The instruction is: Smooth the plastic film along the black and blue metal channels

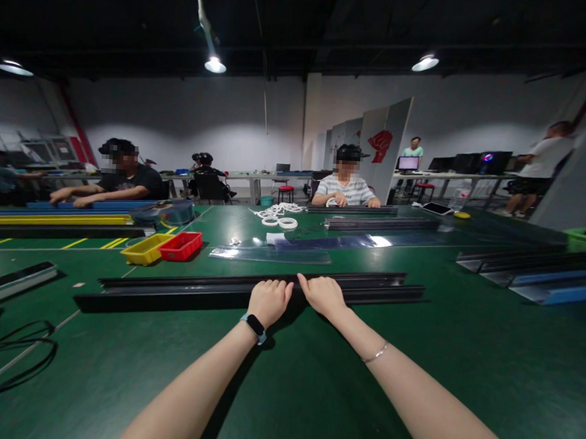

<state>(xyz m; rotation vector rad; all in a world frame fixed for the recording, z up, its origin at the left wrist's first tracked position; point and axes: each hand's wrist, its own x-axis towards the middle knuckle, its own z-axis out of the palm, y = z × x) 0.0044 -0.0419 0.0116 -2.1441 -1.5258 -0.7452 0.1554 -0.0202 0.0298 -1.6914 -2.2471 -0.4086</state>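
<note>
A long black channel profile (pixel 169 298) lies crosswise on the green table in front of me, its near wall standing up. My left hand (pixel 269 301) is closed over the near wall around the middle, fingers curled past the edge and out of sight. Close beside it, my right hand (pixel 322 294) grips the same profile, its thumb pointing left toward the other hand. The two hands are a small gap apart. Beyond the profile lies a clear plastic strip (pixel 271 254).
A yellow bin (pixel 145 250) and a red bin (pixel 181 246) stand beyond the profile. White rings of tape (pixel 287 224) lie farther back. More profiles (pixel 557 282) rest at the right; a black cable (pixel 16 355) coils at the left. Co-workers sit across the table.
</note>
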